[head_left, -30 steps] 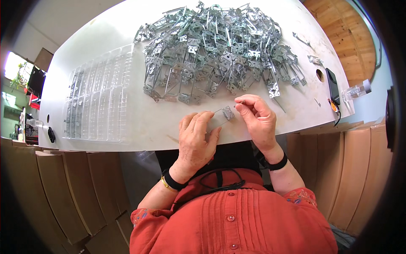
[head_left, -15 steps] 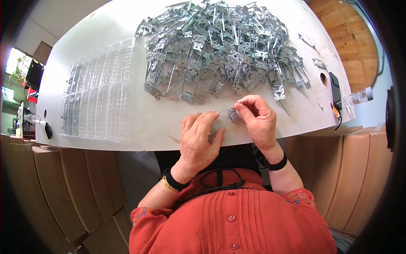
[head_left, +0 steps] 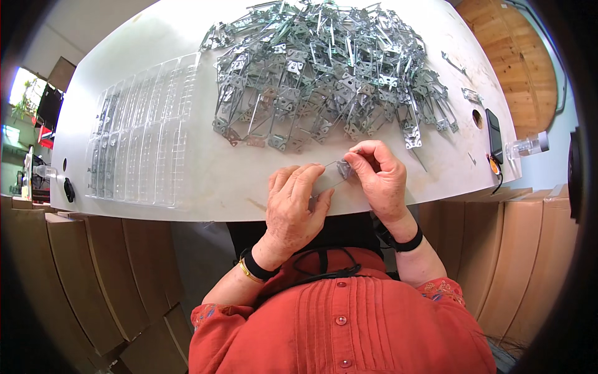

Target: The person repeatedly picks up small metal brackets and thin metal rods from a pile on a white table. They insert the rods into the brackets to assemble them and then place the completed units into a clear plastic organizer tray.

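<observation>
Between my two hands, just above the near part of the table, is a small metal bracket (head_left: 343,168) with thin wire-like arms. My right hand (head_left: 381,181) pinches its right end between thumb and fingertips. My left hand (head_left: 293,199) is closed round the other end, thumb below and fingers above; the held part is mostly hidden there. Beyond my hands lies a large tangled pile of similar metal brackets (head_left: 336,75). On the left rests a clear plastic tray (head_left: 146,140) with long slots, and metal pieces fill its leftmost slots.
A phone (head_left: 493,134) and a clear plastic bottle (head_left: 528,146) lie at the table's right edge, near a round hole. Loose metal pieces (head_left: 471,95) are scattered nearby. A small black object (head_left: 68,190) sits at the left edge. Cardboard boxes (head_left: 87,274) stand below both sides.
Both hands stay almost in place, still gripping the bracket, with only slight finger shifts. The pile and tray look the same.
</observation>
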Available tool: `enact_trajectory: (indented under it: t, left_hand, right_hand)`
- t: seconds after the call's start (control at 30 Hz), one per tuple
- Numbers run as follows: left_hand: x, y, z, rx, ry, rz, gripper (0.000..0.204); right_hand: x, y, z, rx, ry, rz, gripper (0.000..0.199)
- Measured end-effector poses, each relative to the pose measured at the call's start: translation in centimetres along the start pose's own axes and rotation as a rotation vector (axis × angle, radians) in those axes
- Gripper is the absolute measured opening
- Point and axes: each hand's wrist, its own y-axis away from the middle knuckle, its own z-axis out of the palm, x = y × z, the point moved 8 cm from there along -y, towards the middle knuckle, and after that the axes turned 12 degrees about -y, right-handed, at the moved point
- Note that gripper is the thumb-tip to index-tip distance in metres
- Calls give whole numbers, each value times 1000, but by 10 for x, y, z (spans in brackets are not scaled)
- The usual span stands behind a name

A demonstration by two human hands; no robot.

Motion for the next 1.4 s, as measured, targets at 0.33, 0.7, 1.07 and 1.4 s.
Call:
enact_trajectory:
  t: [0.33,0.7,1.07,1.4]
  left_hand:
    - [-1,1,1,-1,-6,0,52]
    - [0,1,1,-5,-4,7,50]
    - [-1,1,0,2,-6,-6,50]
    - [-3,2,-2,39,-1,-24,49]
  right_hand:
    - [1,0,0,9,-7,-7,9]
    - [-10,0,2,11,49,-103,7]
    - [-13,-1,4,-19,111,-87,5]
    - [1,5,-10,45,-82,40,7]
